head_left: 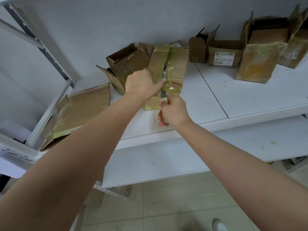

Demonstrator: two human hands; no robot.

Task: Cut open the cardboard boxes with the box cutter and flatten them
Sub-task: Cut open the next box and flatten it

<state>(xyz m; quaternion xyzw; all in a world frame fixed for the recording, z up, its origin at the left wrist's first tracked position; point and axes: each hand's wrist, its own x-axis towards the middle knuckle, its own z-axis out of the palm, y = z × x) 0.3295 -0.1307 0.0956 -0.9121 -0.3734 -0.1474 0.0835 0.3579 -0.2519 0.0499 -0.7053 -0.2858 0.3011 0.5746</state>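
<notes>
I see L hand point(141, 82) pressing flat on glossy taped cardboard box point(173, 70); R hand point(173, 111) fist-gripping box cutter point(163, 94), thin metal blade in seam.

Your right hand point(173, 110) hides the box cutter point(163, 94) handle. The label point(223, 58) print is too small to read. The frame's right edge cuts off the farthest box point(298, 44).
</notes>
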